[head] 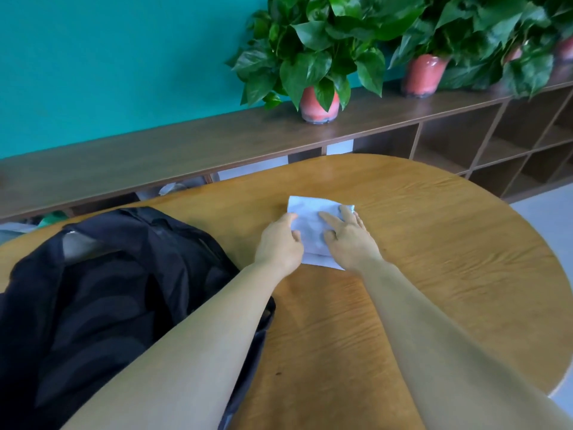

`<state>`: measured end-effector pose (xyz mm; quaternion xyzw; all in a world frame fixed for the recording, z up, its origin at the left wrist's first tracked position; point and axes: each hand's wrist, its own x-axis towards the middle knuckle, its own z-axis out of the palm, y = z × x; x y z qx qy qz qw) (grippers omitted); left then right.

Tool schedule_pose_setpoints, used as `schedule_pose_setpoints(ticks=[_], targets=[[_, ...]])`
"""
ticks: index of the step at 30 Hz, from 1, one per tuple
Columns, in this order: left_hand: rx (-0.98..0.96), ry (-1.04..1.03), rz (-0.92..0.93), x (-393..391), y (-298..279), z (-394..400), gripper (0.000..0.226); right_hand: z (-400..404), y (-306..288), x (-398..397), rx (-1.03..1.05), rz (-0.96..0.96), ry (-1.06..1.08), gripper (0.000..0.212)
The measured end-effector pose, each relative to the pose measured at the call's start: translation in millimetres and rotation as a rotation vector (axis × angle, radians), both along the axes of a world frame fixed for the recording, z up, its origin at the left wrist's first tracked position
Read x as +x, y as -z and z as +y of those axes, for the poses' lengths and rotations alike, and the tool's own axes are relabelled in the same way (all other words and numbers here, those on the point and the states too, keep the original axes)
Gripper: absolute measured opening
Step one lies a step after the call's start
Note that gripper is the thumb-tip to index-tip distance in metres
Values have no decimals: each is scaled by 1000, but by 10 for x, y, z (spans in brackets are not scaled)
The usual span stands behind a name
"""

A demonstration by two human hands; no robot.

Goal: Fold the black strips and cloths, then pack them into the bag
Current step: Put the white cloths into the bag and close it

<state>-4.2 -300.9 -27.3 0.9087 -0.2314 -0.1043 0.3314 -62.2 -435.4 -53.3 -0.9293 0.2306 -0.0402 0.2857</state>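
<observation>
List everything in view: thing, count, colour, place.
cloth: one, pale blue-white, folded, on the table's middle under both hands
bag: one, black, lying on the table's left side, partly under the left forearm
table: one, light wood, rounded edge, foreground
shelf unit: one, dark brown wood, along the wall behind the table, open cubbies at right
potted plants: at least three, green leaves in reddish pots, on top of the shelf unit
wall: teal, behind the shelf unit
left hand: one, holds the cloth's left edge, fingers curled at it
right hand: one, fingers spread flat on the cloth's right side
</observation>
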Motion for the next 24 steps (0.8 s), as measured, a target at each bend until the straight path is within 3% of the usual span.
schedule_pose_setpoints(ticks=[6, 14, 19, 24], targets=[[25, -100, -3, -421, -20, 212, 48, 105, -113, -232, 69, 33, -173, 54], [173, -87, -72, -924, -59, 500, 37, 347, -160, -708, 65, 22, -210, 60], [237, -89, -102, -1167, -121, 555, 42, 529, -163, -1016, 3, -27, -52, 72], [224, -69, -29, -1282, -175, 630, 11, 668, -236, -1166, -171, -53, 306, 56]])
